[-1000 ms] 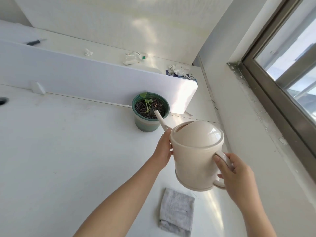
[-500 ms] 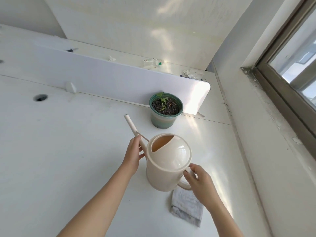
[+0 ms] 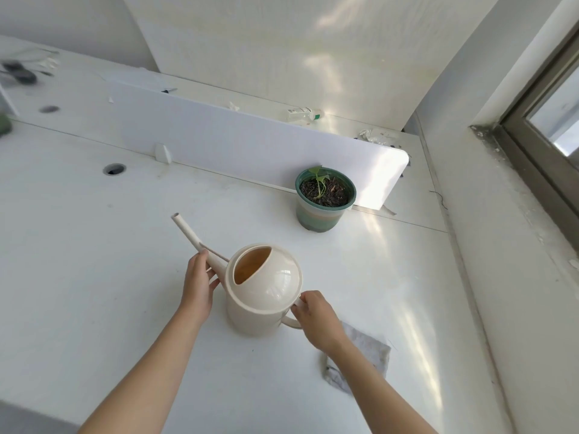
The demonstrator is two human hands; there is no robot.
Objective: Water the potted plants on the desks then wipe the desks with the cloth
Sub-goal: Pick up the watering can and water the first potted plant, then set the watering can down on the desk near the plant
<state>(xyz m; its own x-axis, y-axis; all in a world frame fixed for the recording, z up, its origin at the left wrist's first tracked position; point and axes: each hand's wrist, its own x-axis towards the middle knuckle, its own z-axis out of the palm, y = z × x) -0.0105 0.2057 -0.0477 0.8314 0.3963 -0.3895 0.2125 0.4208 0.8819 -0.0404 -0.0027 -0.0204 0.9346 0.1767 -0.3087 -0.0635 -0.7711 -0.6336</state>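
A cream watering can (image 3: 266, 296) stands upright on the white desk (image 3: 94, 277), its long spout pointing up and left. My left hand (image 3: 197, 286) grips the base of the spout. My right hand (image 3: 316, 317) holds the can's handle on the right side. A green pot (image 3: 324, 208) with dark soil and a small seedling sits farther back, against the white divider panel (image 3: 219, 139), apart from the can. A grey folded cloth (image 3: 366, 355) lies on the desk under my right forearm, partly hidden by it.
Behind the divider, a second desk carries a small white bottle (image 3: 302, 114), crumpled paper (image 3: 377, 135) and dark objects at far left (image 3: 22, 73). A round cable hole (image 3: 114, 169) is in the near desk. The wall and window frame (image 3: 532, 151) run along the right.
The watering can has come back from over the pot, down and to the left, and now rests upright on the desk. Both hands stayed on it.
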